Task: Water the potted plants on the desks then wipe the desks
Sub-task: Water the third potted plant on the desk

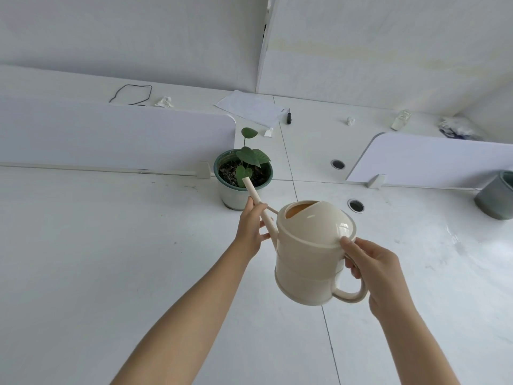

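Observation:
A cream watering can (308,254) is held above the white desk (111,245), tilted toward a potted plant (244,173) with green leaves in a grey-green pot. My right hand (372,270) grips the can's handle, thumb on the lid rim. My left hand (251,226) holds the long spout, whose tip reaches over the pot's near rim above the dark soil. No water stream is visible.
White divider panels stand at left (116,137) and right (444,162). A second grey pot (497,195) sits at the right edge. Two cable holes (356,205) lie right of the plant. Papers (249,107), a black pen, crumpled tissues and a cable loop lie on the far desks.

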